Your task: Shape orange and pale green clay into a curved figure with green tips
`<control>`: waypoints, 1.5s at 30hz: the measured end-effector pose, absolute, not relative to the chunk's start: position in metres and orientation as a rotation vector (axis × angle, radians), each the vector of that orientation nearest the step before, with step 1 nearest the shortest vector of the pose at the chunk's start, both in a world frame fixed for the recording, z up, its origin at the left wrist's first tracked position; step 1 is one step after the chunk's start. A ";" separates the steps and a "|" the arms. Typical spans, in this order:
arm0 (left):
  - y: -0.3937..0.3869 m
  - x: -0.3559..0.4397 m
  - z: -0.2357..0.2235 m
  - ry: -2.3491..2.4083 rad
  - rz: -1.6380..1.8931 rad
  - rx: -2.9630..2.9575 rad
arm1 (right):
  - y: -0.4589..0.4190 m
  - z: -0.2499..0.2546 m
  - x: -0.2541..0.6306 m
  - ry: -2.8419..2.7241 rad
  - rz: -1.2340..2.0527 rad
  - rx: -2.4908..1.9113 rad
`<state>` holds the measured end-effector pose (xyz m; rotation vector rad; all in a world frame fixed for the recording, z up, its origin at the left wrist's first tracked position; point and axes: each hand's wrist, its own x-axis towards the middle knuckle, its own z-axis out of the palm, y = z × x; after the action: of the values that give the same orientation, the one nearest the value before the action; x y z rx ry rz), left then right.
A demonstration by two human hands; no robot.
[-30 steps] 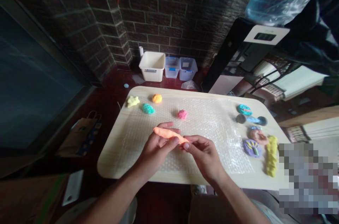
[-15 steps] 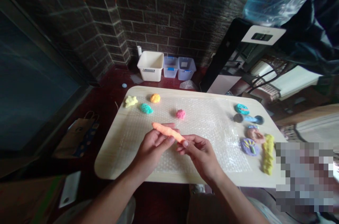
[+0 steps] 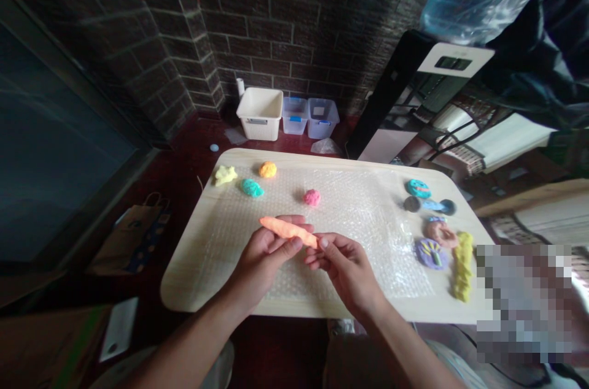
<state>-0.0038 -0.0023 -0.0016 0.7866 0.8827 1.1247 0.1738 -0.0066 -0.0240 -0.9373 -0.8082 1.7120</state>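
An orange clay roll (image 3: 286,229) is held above the wooden table (image 3: 202,291). My left hand (image 3: 267,257) cradles its middle with curled fingers and the thumb pressing on it. My right hand (image 3: 343,266) pinches the roll's right end between thumb and forefinger. Under both hands lies a sheet of bubble wrap (image 3: 359,217).
Clay lumps lie at the table's far side: yellow (image 3: 224,175), teal (image 3: 252,188), orange (image 3: 267,169), pink (image 3: 311,197). Finished clay pieces (image 3: 437,235) and a yellow strip (image 3: 462,266) sit at the right. Plastic bins (image 3: 260,113) stand on the floor by the brick wall. A paper bag (image 3: 133,235) lies left.
The roll and both hands have barely moved; the view has shifted slightly, and the roll's left end points a little more to the left.
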 end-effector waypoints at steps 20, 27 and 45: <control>-0.004 0.003 0.000 0.913 1.255 0.693 | -0.006 -0.030 0.175 -0.968 1.558 -0.982; -0.003 0.000 -0.003 0.872 1.237 0.703 | -0.008 -0.030 0.170 -0.951 1.655 -0.928; -0.001 -0.004 0.017 0.514 1.250 0.381 | -0.023 -0.028 0.146 -0.746 1.852 -0.819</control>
<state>-0.0035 -0.0008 0.0168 0.3815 0.5145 1.2501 0.1463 -0.0228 -0.0283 -0.8192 -0.7455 1.8520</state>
